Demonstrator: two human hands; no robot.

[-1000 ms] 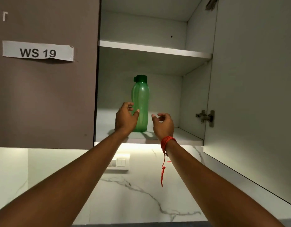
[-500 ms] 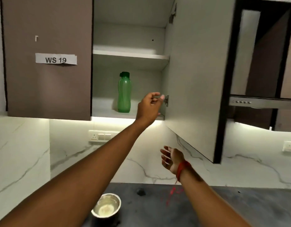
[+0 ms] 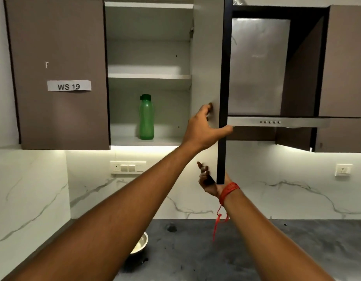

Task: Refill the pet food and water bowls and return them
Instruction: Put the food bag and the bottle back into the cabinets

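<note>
Edge of cabinet door clamped in left grip, right grip at its lower corner, closure unclear, green bottle upright on lower shelf, steel bowl on surface

Shows translucent green, cap darker, on the tall plastic bottle; taupe brown on the closed flat cabinet door; black letters on its white paper label. Pairs pale grey with a black edge on the open cabinet door. Runs grey veins across the white marble backsplash, charcoal mottling over the stone countertop.
</note>
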